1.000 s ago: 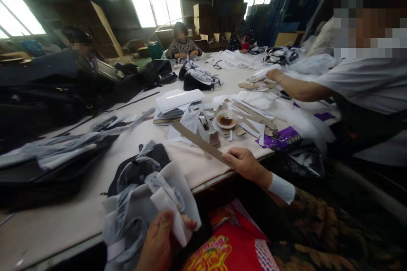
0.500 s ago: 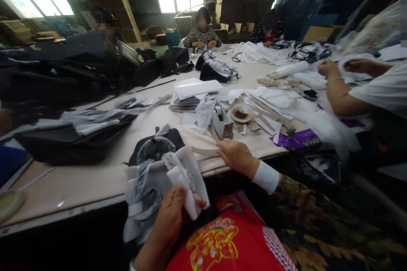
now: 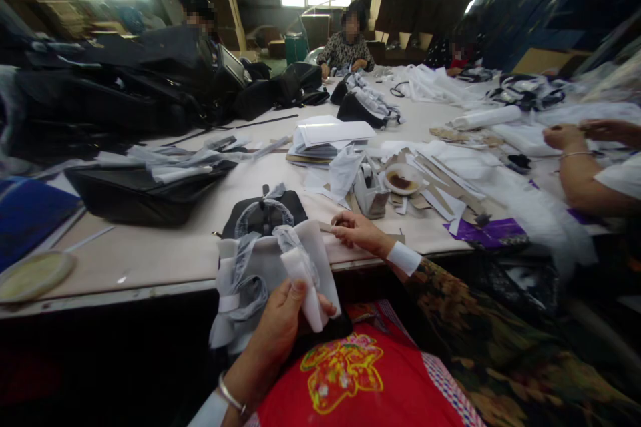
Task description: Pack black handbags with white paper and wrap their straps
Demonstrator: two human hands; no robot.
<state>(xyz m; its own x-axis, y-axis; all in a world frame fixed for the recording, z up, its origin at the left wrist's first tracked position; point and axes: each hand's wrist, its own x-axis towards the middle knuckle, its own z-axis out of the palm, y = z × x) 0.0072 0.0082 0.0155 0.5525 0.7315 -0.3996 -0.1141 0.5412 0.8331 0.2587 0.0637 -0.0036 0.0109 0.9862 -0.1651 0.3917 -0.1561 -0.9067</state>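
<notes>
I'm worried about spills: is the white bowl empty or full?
Neither: the white bowl looks partly filled. Brown stuff shows inside, with paler inner wall around it. I cannot tell what it is.

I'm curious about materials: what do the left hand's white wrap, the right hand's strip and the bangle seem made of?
White wrap: probably foam, matte and softly folded.
Strip: perhaps card, dull and flat, though little shows.
Bangle: likely metal, from its silvery shine.

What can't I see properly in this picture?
Head view:
Left hand: some fingers are hidden behind the white foam.
Grey-brown strip: partly covered by the right hand.
Blue item: cut off by the left edge.
Purple packet: any print is too blurred to read.
</notes>
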